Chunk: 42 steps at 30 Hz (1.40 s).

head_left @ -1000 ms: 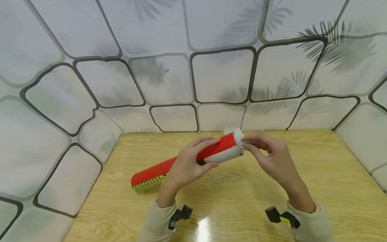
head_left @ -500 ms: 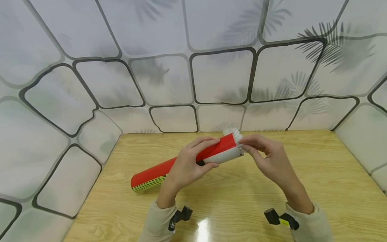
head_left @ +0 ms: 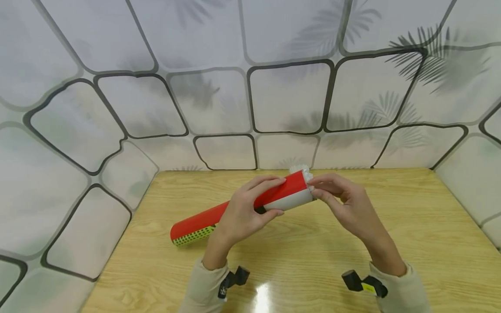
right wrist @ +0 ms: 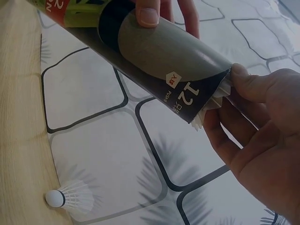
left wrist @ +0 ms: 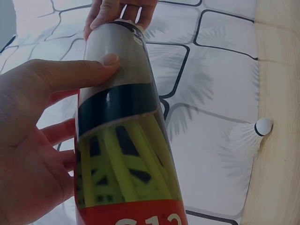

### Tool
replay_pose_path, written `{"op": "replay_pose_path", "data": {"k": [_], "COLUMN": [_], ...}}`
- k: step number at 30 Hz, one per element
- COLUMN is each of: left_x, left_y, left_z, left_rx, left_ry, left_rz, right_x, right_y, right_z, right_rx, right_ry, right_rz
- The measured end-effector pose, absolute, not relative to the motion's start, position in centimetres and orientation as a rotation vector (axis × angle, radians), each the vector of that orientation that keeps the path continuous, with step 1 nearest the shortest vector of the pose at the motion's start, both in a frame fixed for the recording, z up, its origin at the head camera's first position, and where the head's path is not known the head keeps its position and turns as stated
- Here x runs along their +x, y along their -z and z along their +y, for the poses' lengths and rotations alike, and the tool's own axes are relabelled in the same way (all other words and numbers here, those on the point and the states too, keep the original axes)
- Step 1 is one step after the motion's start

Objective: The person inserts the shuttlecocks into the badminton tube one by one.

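Note:
A long shuttlecock tube [head_left: 201, 221], red with a grey-white band and a green dotted part, slants across the head view, its mouth toward the upper right. My left hand [head_left: 243, 213] grips it round the middle, thumb below and fingers over the top. At the mouth, my right hand [head_left: 350, 206] pinches the feathers of a shuttlecock [right wrist: 213, 105] with thumb and fingertips right at the rim. Only a short fringe of those feathers shows; the rest is hidden inside. "12" is printed near the mouth in the right wrist view.
A loose white shuttlecock [right wrist: 55, 198] lies on the wooden table [head_left: 305, 261] by its far edge, behind the tube's mouth. A pale patterned backdrop [head_left: 289, 100] rises behind the table and along both sides.
The feathers at the mouth stick out less than before; the shuttlecock has gone deeper into the tube. My right hand has shifted slightly left with it; my left hand keeps its grip.

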<state>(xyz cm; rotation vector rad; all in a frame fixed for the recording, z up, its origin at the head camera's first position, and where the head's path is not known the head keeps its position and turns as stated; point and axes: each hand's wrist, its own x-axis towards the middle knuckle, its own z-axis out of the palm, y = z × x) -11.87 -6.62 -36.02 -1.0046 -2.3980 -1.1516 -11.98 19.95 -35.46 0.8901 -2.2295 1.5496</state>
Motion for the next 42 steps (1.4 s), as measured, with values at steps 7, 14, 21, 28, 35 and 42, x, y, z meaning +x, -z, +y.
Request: {"op": "replay_pose_path", "data": {"k": [7,14,21,28,35,42], "left_x": [-11.82,-11.82,-11.78,-11.78,-11.81,-11.83], "left_y": [35.9,35.93,35.83,35.76,35.74,35.78], "left_z": [-6.49,-6.53,-6.61,-6.62,-6.56,-6.59], "left_rx": [-1.02,-1.043,-1.048,-1.053,-1.062,-1.067], "left_ry": [1.152,1.175,1.169,1.153,1.153,1.155], "left_rz": [-2.386,-2.358,-2.34,-2.337,-2.331,-2.331], "right_x": [-12.11,-12.15,-11.95,-11.87,-11.87,-11.99], "right_y": [35.44,35.38,35.25,35.2,35.28,35.24], "right_z": [20.28,20.33,20.18,20.22,20.31,20.27], "right_rx": [0.978,1.038,1.044,1.077,1.122,1.16], "right_ry": [-1.588,-1.622,-1.626,-1.632,-1.663,-1.726], "right_rz": [-2.251,-2.232,-2.23,-2.234,-2.242,-2.246]}}
